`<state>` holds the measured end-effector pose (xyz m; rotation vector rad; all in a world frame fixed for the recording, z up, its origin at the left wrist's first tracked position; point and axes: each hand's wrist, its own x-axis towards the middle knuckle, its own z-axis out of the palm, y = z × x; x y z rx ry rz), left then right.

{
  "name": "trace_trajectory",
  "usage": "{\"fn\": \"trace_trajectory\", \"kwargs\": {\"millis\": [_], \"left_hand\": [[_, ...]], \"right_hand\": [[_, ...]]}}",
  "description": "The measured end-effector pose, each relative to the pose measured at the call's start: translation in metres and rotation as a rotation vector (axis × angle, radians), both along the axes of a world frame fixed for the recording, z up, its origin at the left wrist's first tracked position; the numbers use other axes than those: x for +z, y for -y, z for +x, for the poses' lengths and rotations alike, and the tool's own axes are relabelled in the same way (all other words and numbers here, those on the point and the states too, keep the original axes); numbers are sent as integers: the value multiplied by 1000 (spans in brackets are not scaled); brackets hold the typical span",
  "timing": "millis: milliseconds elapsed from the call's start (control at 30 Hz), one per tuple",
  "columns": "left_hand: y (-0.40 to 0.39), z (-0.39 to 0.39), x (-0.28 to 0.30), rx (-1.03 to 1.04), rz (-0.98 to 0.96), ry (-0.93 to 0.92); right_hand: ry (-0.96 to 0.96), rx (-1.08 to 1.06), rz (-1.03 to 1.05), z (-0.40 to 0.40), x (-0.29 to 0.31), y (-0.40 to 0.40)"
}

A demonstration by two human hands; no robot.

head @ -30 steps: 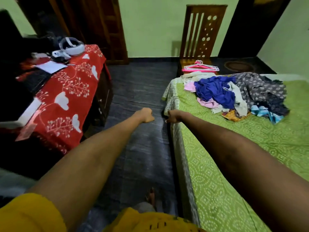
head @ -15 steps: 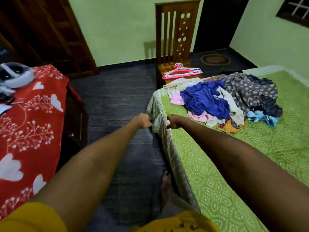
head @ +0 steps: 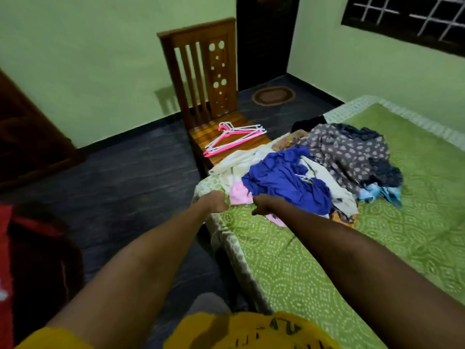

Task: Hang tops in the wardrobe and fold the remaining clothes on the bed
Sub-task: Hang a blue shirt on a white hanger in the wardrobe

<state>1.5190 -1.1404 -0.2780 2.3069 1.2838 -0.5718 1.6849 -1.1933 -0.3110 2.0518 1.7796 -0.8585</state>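
The clothes pile (head: 327, 172) lies on the bed (head: 415, 235) just beyond the right hand (head: 264, 204); hangers (head: 234, 139) rest on the chair (head: 208, 91) beyond the left hand (head: 214, 201).

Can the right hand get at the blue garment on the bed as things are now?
Probably yes. The right hand is at the near edge of the clothes pile, beside the blue garment, which lies on top of the pile with nothing over it. Nothing stands between them.

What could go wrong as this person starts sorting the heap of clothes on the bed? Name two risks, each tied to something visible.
The clothes pile is tangled, so lifting the blue garment may drag others off the bed edge. The hangers lie loosely stacked on the chair seat, interlocked, and could snag or slide off when one is taken.
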Motion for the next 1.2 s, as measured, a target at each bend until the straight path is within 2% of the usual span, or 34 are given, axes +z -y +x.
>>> {"fn": "trace_trajectory", "kwargs": {"millis": [167, 367, 467, 633, 867, 1033, 1200], "left_hand": [[-78, 59, -22, -151, -61, -18], [-165, 141, -42, -386, -161, 7], [-200, 171, -51, -501, -195, -24], [-232, 210, -69, -643, -253, -60], [-235, 262, -109, -732, -283, -17], [-229, 296, -150, -767, -292, -7], [-232, 331, -196, -775, -305, 62]], "right_hand": [[5, -134, -65, 56, -32, -39], [-26, -472, -89, 112, -50, -67], [-86, -667, -108, 124, -61, -78], [-155, -867, -96, 128, -68, -95], [-163, -958, -114, 157, -89, -95], [-153, -1071, 5, 212, -118, -95], [10, -1050, 121, 257, -155, -106]]}}
